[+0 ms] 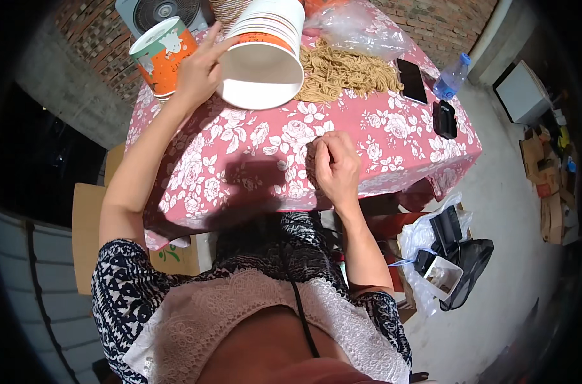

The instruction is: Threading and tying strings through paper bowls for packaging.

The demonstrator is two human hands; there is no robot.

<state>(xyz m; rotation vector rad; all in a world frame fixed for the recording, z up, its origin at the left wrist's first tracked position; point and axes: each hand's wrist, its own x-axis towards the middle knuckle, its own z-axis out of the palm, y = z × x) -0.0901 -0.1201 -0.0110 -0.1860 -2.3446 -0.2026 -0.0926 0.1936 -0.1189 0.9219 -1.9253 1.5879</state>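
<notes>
On the table under pink floral cloth, we locate the nested stack of white paper buckets near the far edge, lying sideways, long axis near-to-far, mouth toward the near edge. Our left hand, fingers part-spread, overlaps its rim; contact is unclear. Our right hand curls near the near edge, contents undeterminable.

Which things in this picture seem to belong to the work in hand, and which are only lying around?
Likely in use:
- nested white paper buckets, beside the left hand
- orange-and-green bucket, on that hand's other side
- perhaps the tan strands, heaped by the buckets

Probably just lying about:
- phone
- blue-capped bottle
- black case
</notes>
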